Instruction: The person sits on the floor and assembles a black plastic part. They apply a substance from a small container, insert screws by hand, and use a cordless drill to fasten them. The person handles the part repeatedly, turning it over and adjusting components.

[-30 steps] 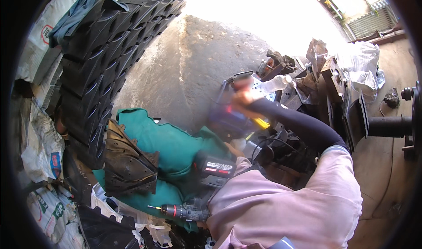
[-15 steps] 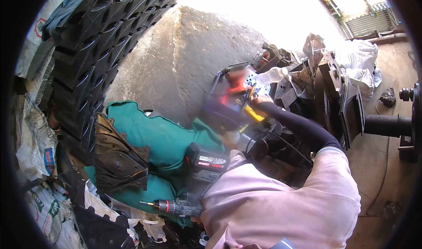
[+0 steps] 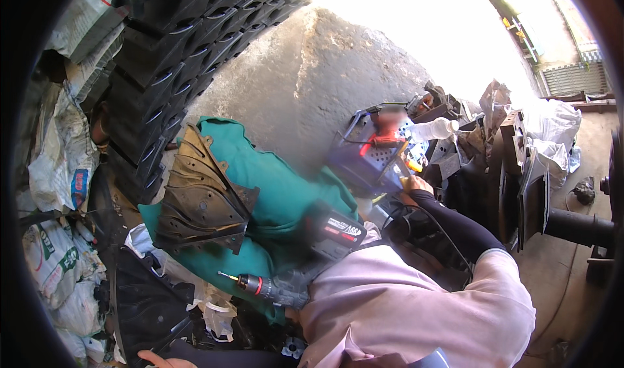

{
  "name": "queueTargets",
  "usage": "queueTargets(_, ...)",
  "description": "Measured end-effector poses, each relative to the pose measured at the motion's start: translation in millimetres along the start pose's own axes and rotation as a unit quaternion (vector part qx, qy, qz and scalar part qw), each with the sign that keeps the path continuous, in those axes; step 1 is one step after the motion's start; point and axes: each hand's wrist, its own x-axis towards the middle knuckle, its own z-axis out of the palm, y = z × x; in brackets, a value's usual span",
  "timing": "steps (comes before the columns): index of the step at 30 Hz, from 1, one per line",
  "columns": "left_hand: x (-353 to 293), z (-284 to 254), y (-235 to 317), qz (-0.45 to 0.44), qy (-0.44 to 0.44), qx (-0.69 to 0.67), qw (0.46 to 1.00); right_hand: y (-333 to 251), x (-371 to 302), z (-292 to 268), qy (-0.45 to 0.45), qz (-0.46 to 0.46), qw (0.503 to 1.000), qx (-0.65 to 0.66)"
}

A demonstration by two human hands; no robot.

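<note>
My right hand (image 3: 416, 186) is at the near rim of a blue plastic basket (image 3: 364, 157), fingers curled and partly hidden. Beside it a yellow-handled tool (image 3: 414, 165) leans in the basket. A red object (image 3: 389, 131), partly blurred, and a clear plastic bottle (image 3: 434, 129) are also there. At the bottom edge my left hand (image 3: 166, 361) shows only in part, with a finger stretched out beside a black ribbed plate (image 3: 153, 303). A cordless drill (image 3: 273, 289) with a thin bit rests on my lap, in neither hand. On the green cloth over my legs lies a curved, grooved metal plate (image 3: 205, 192).
Black grooved plates (image 3: 195, 49) form a tall stack at upper left. White sacks (image 3: 62, 153) line the left side. Scrap metal parts (image 3: 448, 160) and plastic bags (image 3: 552, 124) crowd the right, near a thick dark shaft (image 3: 582, 228). A cable (image 3: 448, 235) runs past my right arm.
The view has shifted, so the scene sits lower and further right. My right hand has drawn back slightly toward me at the basket. My left hand has come into view at the bottom.
</note>
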Motion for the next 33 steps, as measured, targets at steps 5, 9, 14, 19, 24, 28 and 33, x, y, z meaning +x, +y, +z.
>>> queueTargets(5, -9.4, -30.7, 19.7, 0.018, 0.105, -0.019, 0.994, -12.1, -10.0, -56.5, 0.036, 0.104, 0.989, 0.102)
queueTargets(9, -39.5, -31.9, 39.8, -0.032, 0.008, -0.154, 0.988, -88.6, -0.1, -125.2, 0.136, -0.127, 0.956, 0.225)
queueTargets(14, -49.8, 7.8, 73.1, 0.134, -0.014, 0.015, 0.991, -252.0, -11.1, -164.7, -0.138, -0.217, 0.77, 0.583)
queueTargets(19, -61.6, 24.4, 102.5, 0.102, -0.002, -0.008, 0.995, -384.2, -55.4, -188.6, -0.048, -0.644, 0.72, 0.254)
queueTargets(24, -65.6, 32.8, 99.7, 0.154, 0.035, 0.094, 0.983, -444.3, -107.8, -203.4, -0.152, -0.715, 0.64, 0.235)
queueTargets(28, -54.8, 23.8, 101.2, 0.15, -0.064, 0.074, 0.984, -455.0, -121.9, -220.5, -0.098, -0.761, 0.617, 0.177)
queueTargets(33, -32.1, 9.9, 106.4, -0.009, -0.218, -0.236, 0.947, -471.6, -101.2, -246.2, 0.003, -0.843, 0.532, 0.084)
